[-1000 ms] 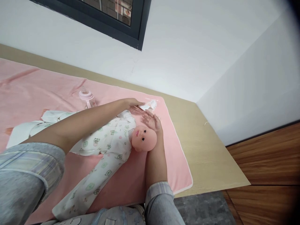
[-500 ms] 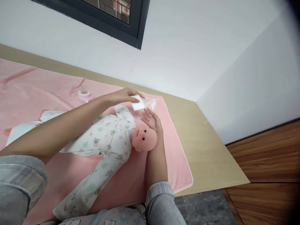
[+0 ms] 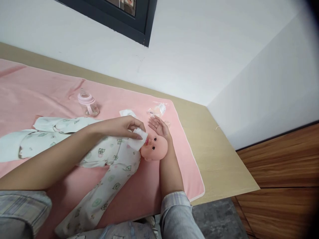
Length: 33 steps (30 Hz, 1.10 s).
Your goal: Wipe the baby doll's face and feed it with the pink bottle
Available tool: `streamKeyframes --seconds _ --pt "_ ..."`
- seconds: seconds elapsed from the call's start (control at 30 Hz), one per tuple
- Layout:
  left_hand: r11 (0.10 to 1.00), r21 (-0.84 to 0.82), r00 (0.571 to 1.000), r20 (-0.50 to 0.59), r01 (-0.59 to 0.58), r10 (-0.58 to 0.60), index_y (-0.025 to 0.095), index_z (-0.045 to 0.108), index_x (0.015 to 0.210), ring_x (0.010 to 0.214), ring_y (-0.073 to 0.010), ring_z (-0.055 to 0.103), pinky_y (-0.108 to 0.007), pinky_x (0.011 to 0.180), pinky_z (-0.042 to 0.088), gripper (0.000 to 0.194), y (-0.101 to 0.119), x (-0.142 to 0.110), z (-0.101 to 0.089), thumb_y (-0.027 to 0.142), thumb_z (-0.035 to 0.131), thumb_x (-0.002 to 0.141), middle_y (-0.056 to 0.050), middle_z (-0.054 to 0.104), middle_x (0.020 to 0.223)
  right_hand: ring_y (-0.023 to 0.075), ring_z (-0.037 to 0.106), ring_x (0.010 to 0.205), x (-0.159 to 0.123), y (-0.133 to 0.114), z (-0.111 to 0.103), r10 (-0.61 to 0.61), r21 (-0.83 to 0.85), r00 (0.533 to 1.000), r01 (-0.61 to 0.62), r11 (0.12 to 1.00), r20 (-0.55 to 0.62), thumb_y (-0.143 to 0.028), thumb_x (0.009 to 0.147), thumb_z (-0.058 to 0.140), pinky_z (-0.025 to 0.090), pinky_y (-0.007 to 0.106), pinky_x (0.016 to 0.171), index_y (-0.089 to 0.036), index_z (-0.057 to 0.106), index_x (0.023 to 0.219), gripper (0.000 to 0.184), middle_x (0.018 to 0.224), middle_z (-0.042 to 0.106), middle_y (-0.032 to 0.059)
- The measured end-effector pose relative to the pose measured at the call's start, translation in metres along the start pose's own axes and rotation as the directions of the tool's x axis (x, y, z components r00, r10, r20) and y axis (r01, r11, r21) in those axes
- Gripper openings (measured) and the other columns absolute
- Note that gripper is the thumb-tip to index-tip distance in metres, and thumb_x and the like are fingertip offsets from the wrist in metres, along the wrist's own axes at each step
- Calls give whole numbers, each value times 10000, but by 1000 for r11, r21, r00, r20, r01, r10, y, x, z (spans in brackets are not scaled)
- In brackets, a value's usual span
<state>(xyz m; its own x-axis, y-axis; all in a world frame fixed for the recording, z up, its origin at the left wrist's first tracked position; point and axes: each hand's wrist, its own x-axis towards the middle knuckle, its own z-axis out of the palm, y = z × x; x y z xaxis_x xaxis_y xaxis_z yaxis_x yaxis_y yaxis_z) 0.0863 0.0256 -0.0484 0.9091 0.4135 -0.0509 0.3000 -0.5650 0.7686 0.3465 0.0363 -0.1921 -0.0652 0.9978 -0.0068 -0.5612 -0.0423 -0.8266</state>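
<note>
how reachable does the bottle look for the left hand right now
Probably yes: the left hand pinches a white cloth, but the bottle sits nearby on the pink blanket, with nothing visible between them.

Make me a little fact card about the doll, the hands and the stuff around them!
Doll: on a pink blanket, head against the right forearm
Left hand: pinching a white cloth by the doll's chin
Right hand: open, beside the doll's head
Bottle: on the blanket, pink top
</note>
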Motion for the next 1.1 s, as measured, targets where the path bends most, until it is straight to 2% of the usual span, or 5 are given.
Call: streamKeyframes --seconds 0.1,0.27,0.53,0.73,1.1 --pt "999 48 1000 22 -13 12 244 708 989 844 -178 630 -215 689 424 254 3 -1 8 402 543 878 -4 701 967 176 641 1124 2 0 -1 1 -25 1000 -1 1000 -10 -374 869 558 447 428 1103 -261 589 1165 318 1276 637 37" --pt "987 158 999 -18 39 -37 204 693 861 704 -175 596 -235 597 367 290 5 -2 19 443 531 878 -19 669 788 182 633 1146 2 0 3 6 -59 1000 -6 998 5 -356 887 529 437 440 1112 -259 597 1161 298 1308 616 37" --pt "973 225 996 -74 57 -41 235 683 866 660 -165 582 -247 610 376 164 7 0 35 344 562 849 2 657 762 184 634 1147 5 6 2 -8 -96 999 12 995 40 -367 870 555 443 436 1107 -244 588 1170 325 1256 647 52" --pt "964 258 995 -96 60 -36 236 710 869 734 -175 601 -255 648 381 165 7 2 42 298 561 839 -8 660 818 183 656 1095 10 11 -2 2 -90 999 1 996 34 -353 879 547 441 443 1106 -234 589 1174 321 1234 659 56" --pt "942 334 985 -171 30 30 216 719 888 833 -194 604 -269 728 398 178 1 -3 41 274 552 871 -27 663 860 185 628 1155 -2 2 16 -12 -148 999 5 989 -42 -365 897 561 440 432 1120 -242 594 1160 293 1227 663 44"
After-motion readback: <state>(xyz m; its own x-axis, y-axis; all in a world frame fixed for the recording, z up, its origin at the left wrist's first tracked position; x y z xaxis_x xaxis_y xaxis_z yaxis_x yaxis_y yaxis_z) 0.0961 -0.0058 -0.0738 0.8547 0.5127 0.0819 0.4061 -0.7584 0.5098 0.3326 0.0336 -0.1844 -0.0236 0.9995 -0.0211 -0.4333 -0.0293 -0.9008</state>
